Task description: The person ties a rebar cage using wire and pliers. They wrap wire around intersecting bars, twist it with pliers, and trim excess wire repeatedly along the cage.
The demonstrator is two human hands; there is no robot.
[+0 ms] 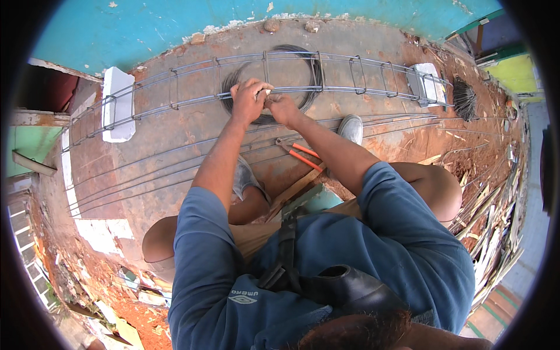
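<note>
A long cage of steel reinforcing bars (198,102) with rectangular stirrups stretches across in front of me. My left hand (248,100) is closed at the cage's near bars, around mid-length. Right beside it my right hand (281,109) is closed too, its fingers close to the left fingertips. A small pale bit shows between the hands, too small to name; what each hand grips is hidden by the fingers. Behind and under the cage lies a coil of dark tie wire (318,73). Orange-handled pincers (304,155) rest on the floor between my feet.
White blocks (118,125) (430,87) prop the cage near its ends. A bundle of dark wire pieces (465,100) lies at far right. Loose rods (157,156) run along the floor nearer me. Wood scraps (487,216) are heaped at right; a turquoise wall (146,35) stands behind.
</note>
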